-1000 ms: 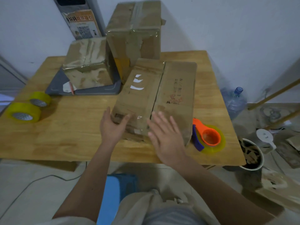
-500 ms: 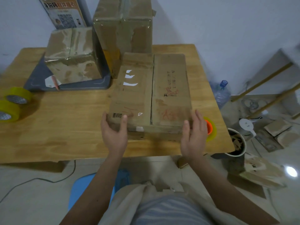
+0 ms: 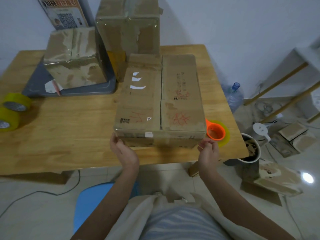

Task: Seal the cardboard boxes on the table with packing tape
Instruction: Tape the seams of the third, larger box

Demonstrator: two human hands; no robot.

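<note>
A flat cardboard box lies at the near edge of the wooden table, its two top flaps meeting in a bare centre seam. My left hand is at its near left corner, thumb touching the edge, fingers loosely curled. At the near right corner, my right hand is half curled and holds nothing. An orange tape dispenser with a yellowish roll lies just right of the box. Two taped boxes stand behind: a small one and a tall one.
Two yellow tape rolls sit at the table's left edge. The small taped box rests on a grey tray. On the floor are a water bottle, a bin of scraps, cardboard pieces and a blue stool.
Both hands slid off the box's top and sides down to its near corners. The box now lies square to the table edge and closer to me.
</note>
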